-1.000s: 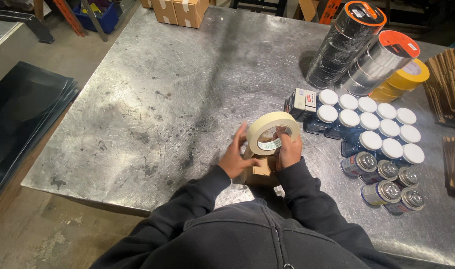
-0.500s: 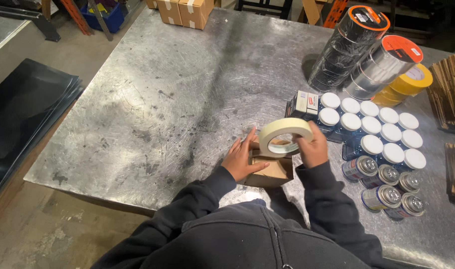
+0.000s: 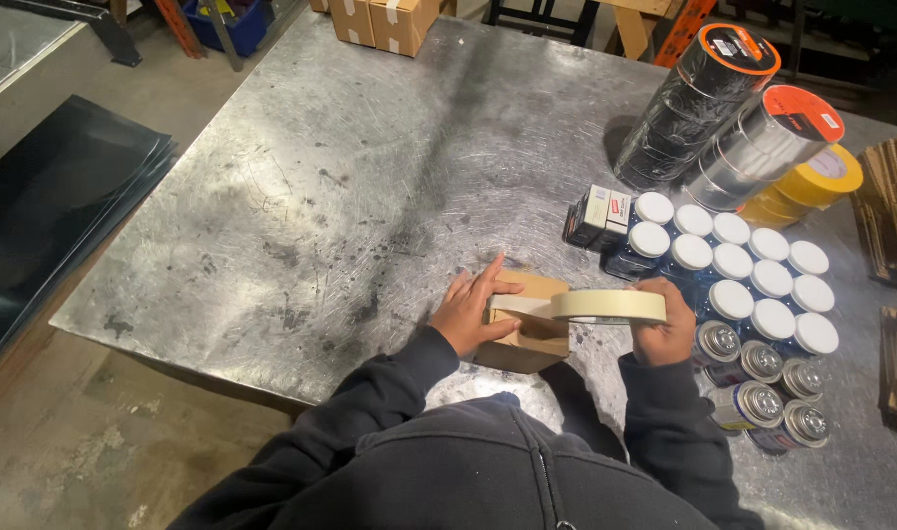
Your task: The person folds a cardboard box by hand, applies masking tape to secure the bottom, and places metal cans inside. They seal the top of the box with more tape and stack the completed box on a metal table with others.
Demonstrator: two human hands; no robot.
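Scratched sheet metal covers the worktable point(image 3: 370, 167), which stands on a concrete floor with dark sheets point(image 3: 46, 206) stacked to the left. Near the front edge sits a small brown cardboard box point(image 3: 529, 329). The left hand point(image 3: 473, 312) lies on the box's left side, fingers stretched out together over the top and thumb pressing the near face. The right hand point(image 3: 664, 329) grips a roll of cream masking tape point(image 3: 607, 305), fingers curled around its right rim, holding it flat just above the box's right end; a strip of tape runs from the roll across the box top toward the left hand. Just right of the hands stands a cluster of white-capped blue bottles point(image 3: 753, 285), with several small metal cans point(image 3: 762, 378) in front of them. Behind these lie stacked tape rolls in black point(image 3: 694, 108), silver point(image 3: 758, 147) and yellow point(image 3: 812, 186). Cardboard boxes point(image 3: 384, 20) sit at the table's far edge.
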